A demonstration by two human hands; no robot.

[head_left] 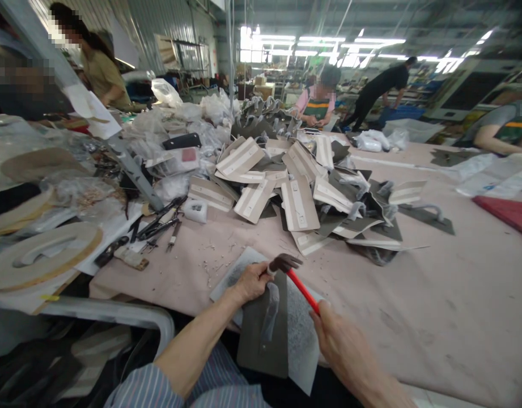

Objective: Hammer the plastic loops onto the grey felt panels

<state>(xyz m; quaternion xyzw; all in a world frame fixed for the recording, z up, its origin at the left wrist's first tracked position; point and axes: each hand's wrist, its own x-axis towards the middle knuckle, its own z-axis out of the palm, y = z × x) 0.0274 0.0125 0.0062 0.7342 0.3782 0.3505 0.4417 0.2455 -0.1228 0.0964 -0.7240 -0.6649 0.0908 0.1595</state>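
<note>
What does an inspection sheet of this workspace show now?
Surface: pinkish-beige covered table, pale bits scattered.
Job's things: red-handled dark-metal claw hammer; flat grey panel with plastic-wrapped handle, over white sheet.
Clutter: heaped grey-and-beige panels; clear plastic bags.
Hands: right hand grips hammer; left hand curled beside hammer head, its hold unclear.
Cables: nothing seen near the hands.
Surroundings: people around the table; lit ceiling lamps.

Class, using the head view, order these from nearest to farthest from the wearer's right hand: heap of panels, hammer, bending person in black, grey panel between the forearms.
1. Hammer, gripped in the right hand
2. Grey panel, just left of that hand
3. Heap of panels, farther across the table
4. Bending person in black, in the background
</note>
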